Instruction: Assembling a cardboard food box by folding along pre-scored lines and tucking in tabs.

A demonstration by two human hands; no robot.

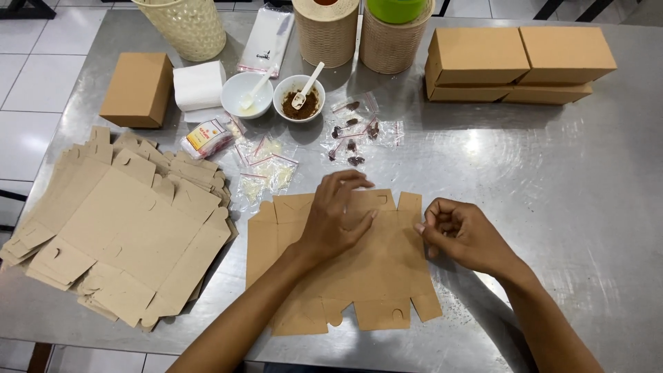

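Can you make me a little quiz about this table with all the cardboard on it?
1. True or false: the left hand rests flat on the box blank.
2. Which bowl holds brown stuff: A the left bowl, B the right bowl?
3. What lies stacked at the table's left edge?

Key: 1 true. 2 B. 3 a pile of flat blanks.

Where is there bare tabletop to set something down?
Bare steel table lies right of the right hand, below the stacked boxes. Crowded: flat cardboard stack left, bowls and sachets above the left hand.
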